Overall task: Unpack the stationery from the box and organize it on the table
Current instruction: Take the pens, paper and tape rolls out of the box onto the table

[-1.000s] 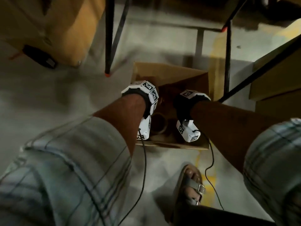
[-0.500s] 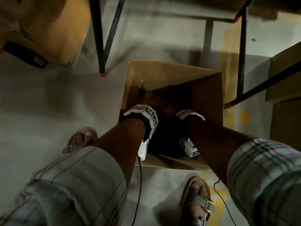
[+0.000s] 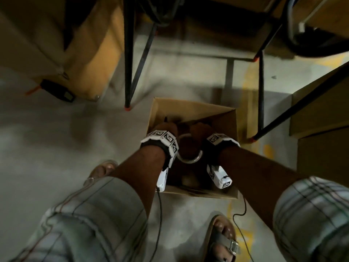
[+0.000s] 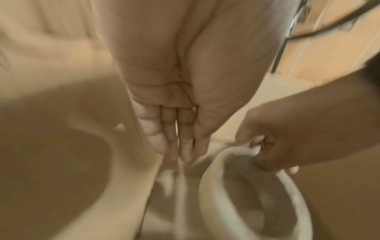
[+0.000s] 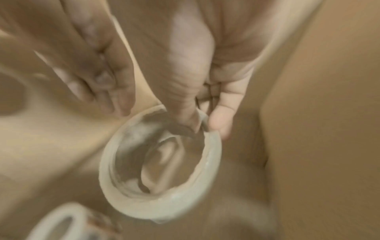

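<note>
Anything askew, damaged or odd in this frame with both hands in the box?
Nothing stands out. The cardboard box sits upright on the floor, undamaged as far as it shows. The right hand pinches the rim of a tape roll; the left hand reaches in with straight fingers. The wrist views are blurred.

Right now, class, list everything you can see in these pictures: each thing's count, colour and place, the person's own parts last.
Brown cardboard box: one, open, on the grey floor.
Whitish tape roll: one, held over the box; a second roll lies below it.
Black metal table legs: several, orange-tipped, behind the box.
Larger cardboard boxes: brown, left and right edges.
Sandals: two, brown.
Checked sleeves: two, pale.
Right hand: pinches the roll's rim.
Left hand: fingers straight, inside the box, holding nothing visible.
</note>
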The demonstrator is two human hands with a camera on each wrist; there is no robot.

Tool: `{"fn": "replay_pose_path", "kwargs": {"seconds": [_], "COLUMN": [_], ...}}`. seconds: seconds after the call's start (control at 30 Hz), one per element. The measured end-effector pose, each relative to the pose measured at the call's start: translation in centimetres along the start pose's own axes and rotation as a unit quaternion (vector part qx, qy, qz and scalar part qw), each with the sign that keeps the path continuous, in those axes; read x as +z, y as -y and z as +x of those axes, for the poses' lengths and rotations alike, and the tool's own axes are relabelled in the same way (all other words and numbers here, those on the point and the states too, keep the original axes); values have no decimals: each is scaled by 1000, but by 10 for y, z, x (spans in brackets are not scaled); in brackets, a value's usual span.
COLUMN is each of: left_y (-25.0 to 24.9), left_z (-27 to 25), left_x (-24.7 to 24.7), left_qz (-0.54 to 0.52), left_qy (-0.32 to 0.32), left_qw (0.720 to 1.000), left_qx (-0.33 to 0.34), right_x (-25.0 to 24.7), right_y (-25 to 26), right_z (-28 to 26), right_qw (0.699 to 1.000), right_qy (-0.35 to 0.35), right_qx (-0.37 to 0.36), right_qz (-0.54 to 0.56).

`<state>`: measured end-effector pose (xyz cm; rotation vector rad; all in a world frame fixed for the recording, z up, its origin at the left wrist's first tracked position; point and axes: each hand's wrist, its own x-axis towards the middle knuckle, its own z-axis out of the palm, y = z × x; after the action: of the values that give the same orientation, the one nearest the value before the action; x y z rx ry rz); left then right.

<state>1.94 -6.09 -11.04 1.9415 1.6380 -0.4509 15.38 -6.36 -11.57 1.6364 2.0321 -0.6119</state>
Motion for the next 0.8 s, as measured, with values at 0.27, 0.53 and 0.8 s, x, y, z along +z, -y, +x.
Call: {"fn": "replay_pose_path", "kwargs": {"seconds": [0.27, 0.53, 0.8], "left_y": [-15, -65, -113], "left_z": [-97, -211, -326], "left_x": [-73, -120, -196], "left_qz": [-110, -256, -418], "left_qy": [-9, -26, -131], "left_qw": [993, 965, 899], "left_qx": [40, 43, -18], "right_x": [-90, -157, -180], "right_y": [2, 6, 5], "right_z": [-121, -266, -398], "right_qw": [994, 980, 942], "right_qy": [-100, -184, -334], "right_qx": [25, 42, -14], "right_qz": [24, 58, -7]}}
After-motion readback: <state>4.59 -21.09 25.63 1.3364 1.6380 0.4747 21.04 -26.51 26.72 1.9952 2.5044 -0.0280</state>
